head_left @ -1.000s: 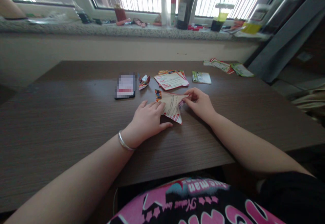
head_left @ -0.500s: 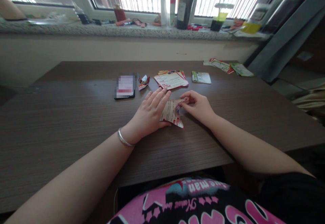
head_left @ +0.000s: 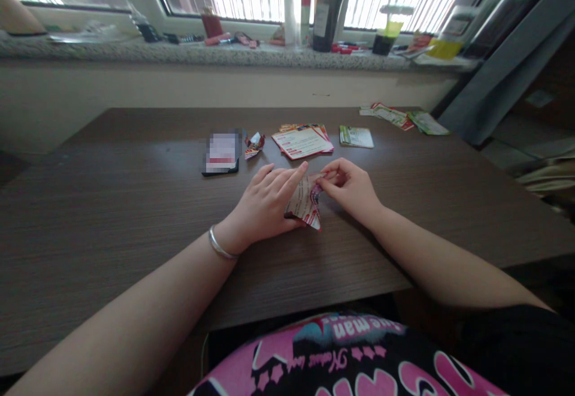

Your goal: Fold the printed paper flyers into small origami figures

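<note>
A printed paper card (head_left: 300,201) with red-edged text is bent between my two hands above the table, its lower corner pointing towards me. My left hand (head_left: 272,201) lies over its left part, fingers stretched across and thumb at the lower edge, holding it. My right hand (head_left: 348,185) pinches the right edge between thumb and fingertips, where a purple-patterned part curls up. Some of the card is hidden beneath the left fingers. Just beyond are a pile of similar cards (head_left: 303,142) and a small folded paper piece (head_left: 254,144).
A dark phone-like object (head_left: 220,170) with a blurred top lies left of the folded piece. A small green-edged card stack (head_left: 356,137) sits right of the pile. More paper packets (head_left: 390,116) lie at the table's back right. Bottles (head_left: 327,15) line the windowsill (head_left: 269,56).
My left fingers have drawn back and curled slightly, the index finger raised. The card is bent more steeply, its right part folding upward. My right hand keeps its pinch nearly in place.
</note>
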`<state>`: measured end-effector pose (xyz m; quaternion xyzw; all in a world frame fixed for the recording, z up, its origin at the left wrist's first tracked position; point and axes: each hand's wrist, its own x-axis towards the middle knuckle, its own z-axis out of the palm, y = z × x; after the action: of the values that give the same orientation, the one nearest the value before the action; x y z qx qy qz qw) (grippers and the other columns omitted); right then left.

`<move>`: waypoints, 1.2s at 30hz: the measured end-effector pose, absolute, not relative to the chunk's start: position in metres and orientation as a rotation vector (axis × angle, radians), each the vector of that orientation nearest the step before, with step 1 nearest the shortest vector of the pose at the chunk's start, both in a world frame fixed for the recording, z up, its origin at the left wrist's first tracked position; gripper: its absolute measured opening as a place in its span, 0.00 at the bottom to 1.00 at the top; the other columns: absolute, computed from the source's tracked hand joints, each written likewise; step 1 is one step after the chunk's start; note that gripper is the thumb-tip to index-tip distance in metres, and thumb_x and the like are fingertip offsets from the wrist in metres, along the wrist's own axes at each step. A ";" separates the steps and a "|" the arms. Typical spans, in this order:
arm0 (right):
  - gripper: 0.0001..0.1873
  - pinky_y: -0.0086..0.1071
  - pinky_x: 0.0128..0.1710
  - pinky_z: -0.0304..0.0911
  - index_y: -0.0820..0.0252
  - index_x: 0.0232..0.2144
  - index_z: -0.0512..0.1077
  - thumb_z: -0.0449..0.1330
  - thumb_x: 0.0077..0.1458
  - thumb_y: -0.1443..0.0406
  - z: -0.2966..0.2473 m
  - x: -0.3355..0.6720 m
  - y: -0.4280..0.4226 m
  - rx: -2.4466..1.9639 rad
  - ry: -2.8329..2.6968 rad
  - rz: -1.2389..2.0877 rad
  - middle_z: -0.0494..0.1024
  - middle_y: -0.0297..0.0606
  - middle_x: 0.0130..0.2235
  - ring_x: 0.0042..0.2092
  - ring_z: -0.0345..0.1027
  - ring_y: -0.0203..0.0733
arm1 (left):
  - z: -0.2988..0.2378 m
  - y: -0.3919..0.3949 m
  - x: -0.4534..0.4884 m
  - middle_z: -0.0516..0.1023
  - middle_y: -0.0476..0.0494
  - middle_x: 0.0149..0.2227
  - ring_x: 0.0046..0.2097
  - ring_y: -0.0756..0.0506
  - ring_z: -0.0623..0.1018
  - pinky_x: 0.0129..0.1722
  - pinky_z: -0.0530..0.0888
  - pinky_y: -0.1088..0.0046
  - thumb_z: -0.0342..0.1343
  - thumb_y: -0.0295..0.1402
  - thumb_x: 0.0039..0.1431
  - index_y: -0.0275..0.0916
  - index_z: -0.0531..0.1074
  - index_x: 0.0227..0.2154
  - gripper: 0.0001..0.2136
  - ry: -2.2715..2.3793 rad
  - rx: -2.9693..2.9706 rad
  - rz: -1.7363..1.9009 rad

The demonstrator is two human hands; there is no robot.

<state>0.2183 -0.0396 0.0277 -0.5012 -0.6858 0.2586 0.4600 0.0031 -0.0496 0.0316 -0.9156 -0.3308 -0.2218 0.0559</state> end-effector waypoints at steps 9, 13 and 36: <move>0.09 0.31 0.28 0.65 0.57 0.29 0.69 0.65 0.49 0.62 0.025 0.218 -0.041 -1.088 -1.703 0.753 0.75 0.30 0.26 0.26 0.69 0.34 | 0.034 -0.052 0.003 0.74 0.33 0.50 0.50 0.36 0.72 0.50 0.64 0.58 0.60 0.41 0.51 0.30 0.47 0.65 0.43 -1.011 -2.702 -0.732; 0.10 0.30 0.29 0.67 0.57 0.30 0.71 0.66 0.49 0.60 0.026 0.217 -0.044 -0.995 -1.765 0.781 0.77 0.31 0.28 0.27 0.71 0.34 | 0.032 -0.048 0.002 0.76 0.36 0.48 0.48 0.37 0.74 0.49 0.65 0.60 0.63 0.40 0.50 0.32 0.47 0.65 0.45 -1.025 -2.727 -0.794; 0.04 0.29 0.33 0.69 0.56 0.36 0.75 0.62 0.55 0.67 0.036 0.212 -0.054 -0.842 -2.037 0.401 0.78 0.37 0.37 0.39 0.72 0.36 | 0.034 -0.043 0.006 0.75 0.45 0.34 0.37 0.47 0.73 0.39 0.71 0.68 0.64 0.43 0.53 0.40 0.75 0.35 0.13 -0.988 -2.741 -1.418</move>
<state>0.2124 -0.0538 0.0359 -0.3382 -0.8185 0.1613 0.4356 0.0063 -0.0435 0.0336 -0.8449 -0.3047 -0.4370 -0.0495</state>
